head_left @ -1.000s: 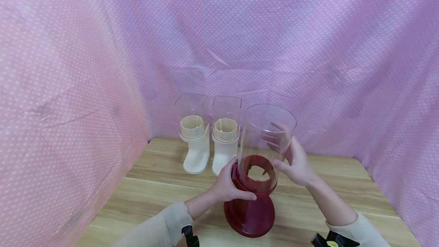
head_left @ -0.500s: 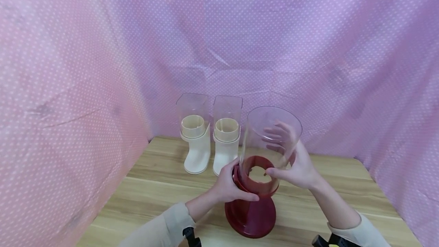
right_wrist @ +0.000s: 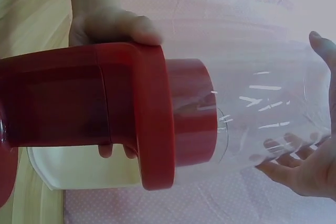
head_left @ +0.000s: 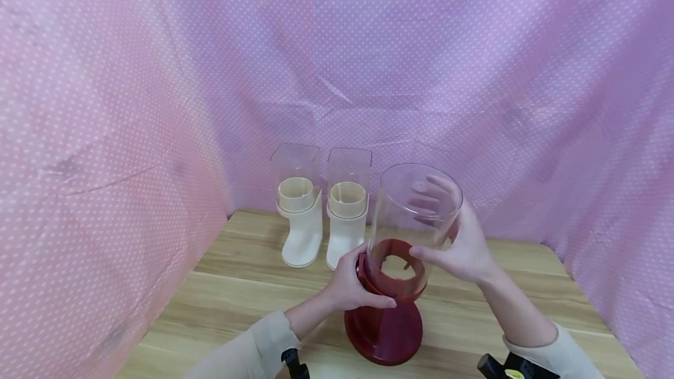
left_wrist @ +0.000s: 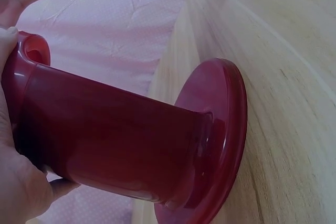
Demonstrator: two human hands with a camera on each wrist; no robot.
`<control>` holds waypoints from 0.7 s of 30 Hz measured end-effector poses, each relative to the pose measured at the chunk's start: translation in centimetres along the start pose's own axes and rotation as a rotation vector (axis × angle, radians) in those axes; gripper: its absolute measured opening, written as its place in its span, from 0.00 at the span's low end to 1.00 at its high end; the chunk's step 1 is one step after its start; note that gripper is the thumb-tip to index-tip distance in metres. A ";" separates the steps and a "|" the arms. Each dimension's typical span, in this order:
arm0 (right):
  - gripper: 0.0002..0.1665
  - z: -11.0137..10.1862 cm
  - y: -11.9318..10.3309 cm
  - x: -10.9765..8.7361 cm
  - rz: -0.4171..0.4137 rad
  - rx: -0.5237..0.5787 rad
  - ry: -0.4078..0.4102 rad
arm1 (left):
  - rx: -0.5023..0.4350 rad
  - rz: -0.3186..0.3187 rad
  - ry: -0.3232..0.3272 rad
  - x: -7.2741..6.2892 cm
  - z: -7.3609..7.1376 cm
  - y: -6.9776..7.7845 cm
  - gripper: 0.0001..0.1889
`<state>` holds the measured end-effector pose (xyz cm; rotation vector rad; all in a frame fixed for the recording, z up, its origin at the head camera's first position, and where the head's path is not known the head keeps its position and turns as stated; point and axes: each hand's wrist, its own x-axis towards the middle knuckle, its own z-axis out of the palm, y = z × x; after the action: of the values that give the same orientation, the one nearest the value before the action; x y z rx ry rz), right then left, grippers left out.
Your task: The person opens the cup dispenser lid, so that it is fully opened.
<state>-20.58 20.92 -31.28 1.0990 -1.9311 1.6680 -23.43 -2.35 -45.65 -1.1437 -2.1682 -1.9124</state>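
Tube [head_left: 392, 218]: clear, fitted around the top of the stand [head_left: 392, 332]. We judge it light, stiff, slippery, crackable; best held round its lower wall, near the stand. Our right hand [head_left: 463, 244] wraps it, fingers spread; our left hand [head_left: 350, 285] grips the stand.

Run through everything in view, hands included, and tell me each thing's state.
Red stand: upright on the table.
Clear cylinder: open-topped, looks empty, around the stand's collar; whether fully seated, unclear.
Left cream dispenser: upright, its clear container uncovered, seemingly empty.
Right cream dispenser: upright, its clear container uncovered, seemingly empty.
Left hand: gripping the red stand.
Right hand: curved around the clear cylinder.
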 end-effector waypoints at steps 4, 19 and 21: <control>0.69 -0.3 -0.2 0.2 0.020 -0.005 -0.018 | -0.025 -0.023 -0.018 0.0 -0.1 0.3 0.45; 0.59 -1.1 0.3 0.9 0.062 0.089 -0.010 | -0.050 -0.071 -0.026 -0.4 -0.2 0.4 0.45; 0.60 -1.2 0.3 0.9 0.064 0.085 -0.014 | -0.053 -0.062 -0.025 -0.4 -0.1 0.4 0.45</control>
<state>-21.60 21.73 -30.58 1.0935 -1.9392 1.7959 -22.96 -2.69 -45.45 -1.1279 -2.2035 -2.0033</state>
